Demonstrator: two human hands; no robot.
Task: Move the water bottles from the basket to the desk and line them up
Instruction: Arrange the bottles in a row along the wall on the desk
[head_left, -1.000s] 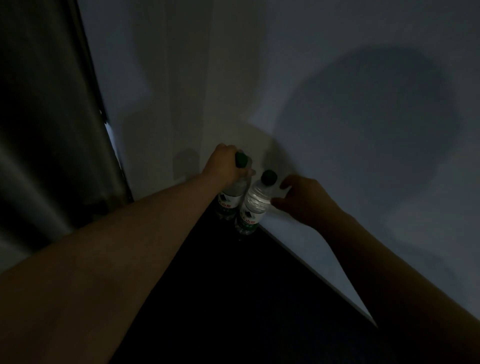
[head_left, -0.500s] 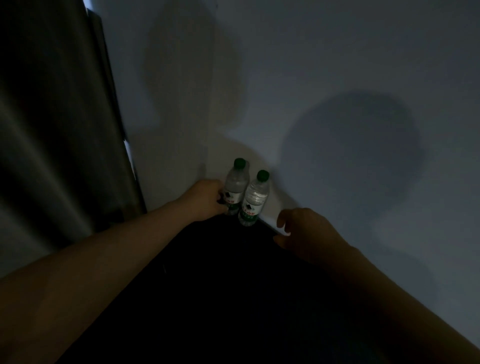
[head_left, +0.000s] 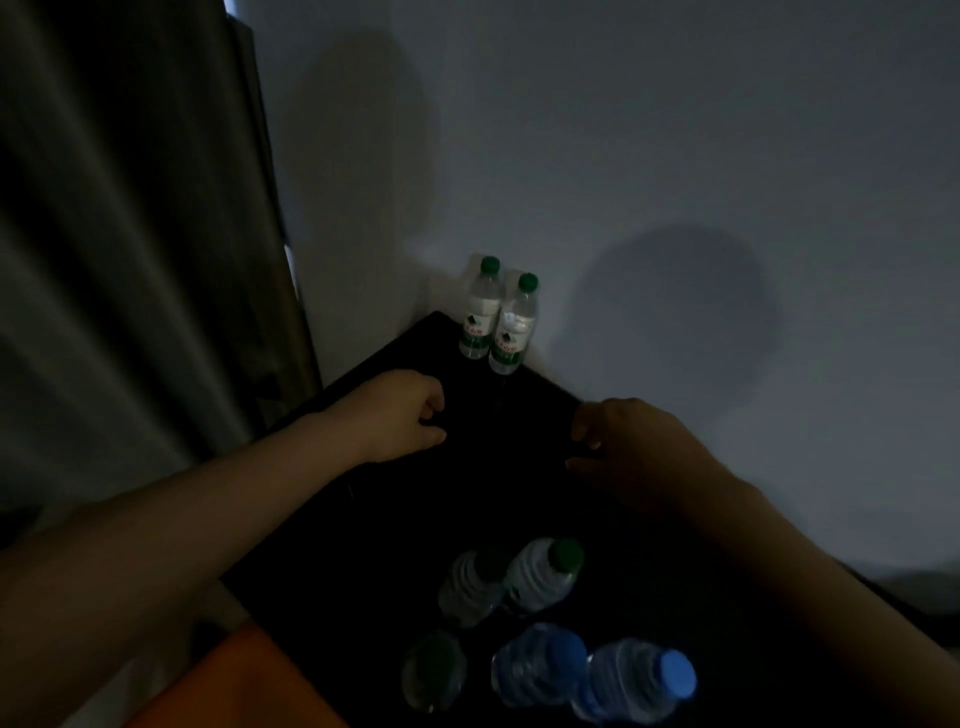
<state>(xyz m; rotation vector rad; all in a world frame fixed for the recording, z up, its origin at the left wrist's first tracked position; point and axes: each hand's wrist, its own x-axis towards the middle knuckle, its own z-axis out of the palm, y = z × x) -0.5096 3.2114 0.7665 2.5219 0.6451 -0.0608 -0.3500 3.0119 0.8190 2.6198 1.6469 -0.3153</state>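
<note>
Two green-capped water bottles stand side by side at the far corner of the dark desk (head_left: 519, 467), the left bottle (head_left: 480, 312) touching the right bottle (head_left: 514, 327), both against the wall. My left hand (head_left: 400, 415) hovers over the desk short of them, fingers loosely curled, holding nothing. My right hand (head_left: 628, 447) hangs level with it on the right, fingers apart and empty. At the bottom stand several more bottles: two green-capped ones (head_left: 511, 579), a third green-capped one (head_left: 434, 670) and two blue-capped ones (head_left: 597, 675). The room is dim; no basket outline is discernible.
A grey curtain (head_left: 130, 260) hangs at the left beside the desk. A pale wall (head_left: 675, 156) runs behind and to the right of the desk. An orange surface (head_left: 239, 686) shows at the bottom left.
My left hand has let go of the left bottle and both hands have drawn back toward me. The view has tilted down, bringing the near bottles into sight.
</note>
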